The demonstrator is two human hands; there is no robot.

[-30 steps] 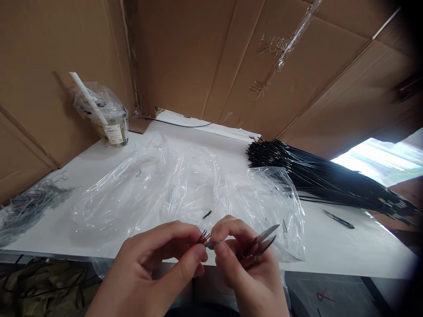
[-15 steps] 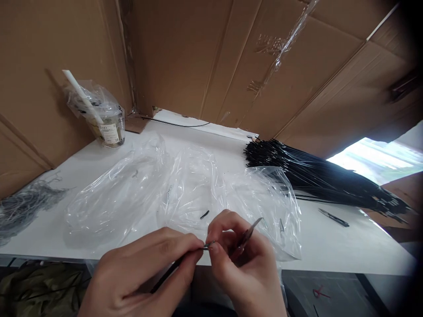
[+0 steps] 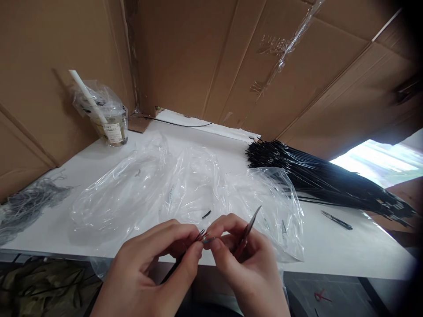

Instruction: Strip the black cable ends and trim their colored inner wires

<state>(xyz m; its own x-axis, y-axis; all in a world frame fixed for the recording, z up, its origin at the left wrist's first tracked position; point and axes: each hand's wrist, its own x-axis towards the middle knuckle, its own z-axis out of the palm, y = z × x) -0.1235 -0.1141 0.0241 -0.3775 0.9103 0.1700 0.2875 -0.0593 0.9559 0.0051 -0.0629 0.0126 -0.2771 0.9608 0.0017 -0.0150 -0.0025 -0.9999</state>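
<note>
My left hand grips a black cable between thumb and fingers. From the cable's end, thin inner wires fan out, some red and some dark. Fingertips of my right hand pinch at a bluish wire among them. A small cutting tool with a pointed metal blade and reddish handle is tucked in the right palm, its blade pointing up. Both hands are close together at the table's front edge. Below them lie clear plastic bags and a short black offcut.
A large bundle of black cables lies at the right, with a dark cutter in front of it. A bagged drink cup with a straw stands at the back left. Grey threads are heaped at the left. Cardboard walls the back.
The inner wires at the cable's end are now fanned out and show red and blue. My left hand has shifted slightly right, and the view has moved a little.
</note>
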